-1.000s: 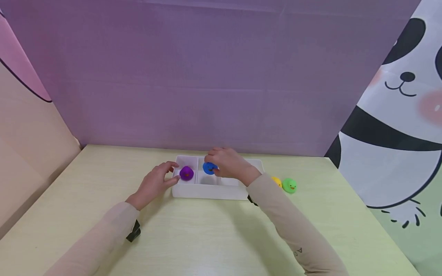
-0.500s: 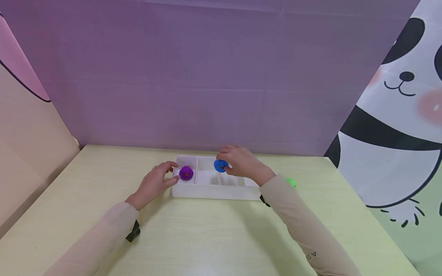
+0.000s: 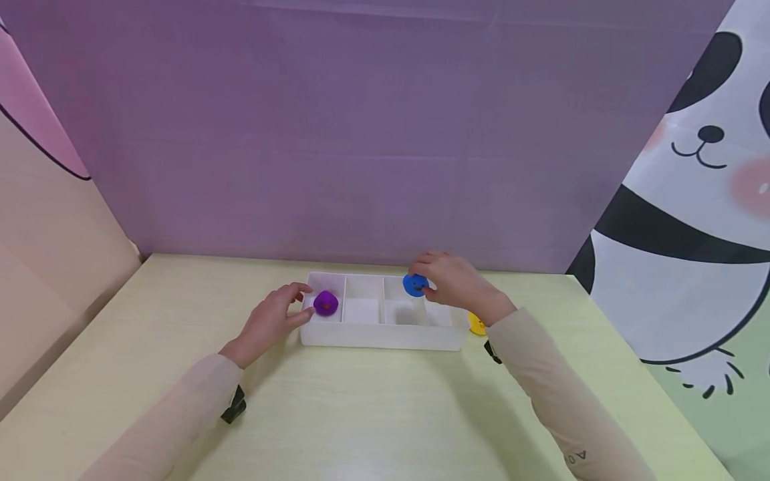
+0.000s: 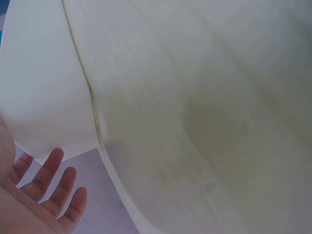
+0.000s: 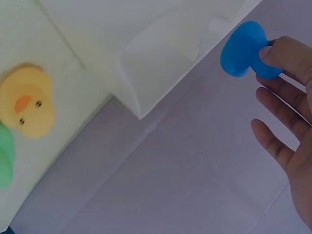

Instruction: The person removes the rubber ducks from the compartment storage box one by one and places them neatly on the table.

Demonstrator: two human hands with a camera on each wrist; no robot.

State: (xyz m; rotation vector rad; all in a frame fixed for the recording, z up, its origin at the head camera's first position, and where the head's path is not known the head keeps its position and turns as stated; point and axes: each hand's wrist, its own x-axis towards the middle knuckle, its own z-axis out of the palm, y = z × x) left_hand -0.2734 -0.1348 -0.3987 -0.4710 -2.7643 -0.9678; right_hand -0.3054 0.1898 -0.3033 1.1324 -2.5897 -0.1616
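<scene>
A white divided box lies lengthwise on the table. In its leftmost compartment sits a purple rubber duck. My left hand is at the box's left end, thumb and index finger spread with their tips right at the rim. The left wrist view shows the other fingers loosely extended by the box wall. My right hand pinches a blue rubber duck between thumb and fingers, above the third compartment from the left. In the right wrist view the blue duck hangs over the box edge.
A yellow rubber duck stands on the table just right of the box, partly behind the right forearm. Beside it is a green duck, seen in the right wrist view. A purple backdrop rises behind the table.
My right hand has carried the blue duck rightward, from over the second compartment to over the third. The forearm now covers the green duck in the head view. The left hand stays in place.
</scene>
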